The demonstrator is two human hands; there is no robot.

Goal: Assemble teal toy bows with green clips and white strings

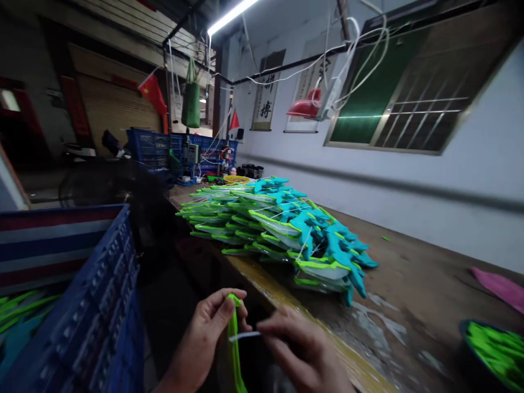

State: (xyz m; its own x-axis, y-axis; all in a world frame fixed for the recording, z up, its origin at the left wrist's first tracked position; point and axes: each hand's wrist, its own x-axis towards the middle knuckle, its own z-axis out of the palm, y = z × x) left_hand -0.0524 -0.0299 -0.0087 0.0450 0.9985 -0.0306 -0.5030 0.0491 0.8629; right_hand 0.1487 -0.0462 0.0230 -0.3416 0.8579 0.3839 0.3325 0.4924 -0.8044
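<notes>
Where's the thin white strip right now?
In the head view, the thin white strip is near the bottom centre, between the right hand and the lime-green strip held in the left hand.

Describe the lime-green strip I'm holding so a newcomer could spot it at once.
Find the long brown worktable bearing a heap of turquoise-and-lime pieces. Below its yellowish near edge, the person's left hand pinches a narrow lime-green strip. Unlike the heaped pieces, it is held off the table, a thin whitish strip reaching it from the right hand.
</notes>
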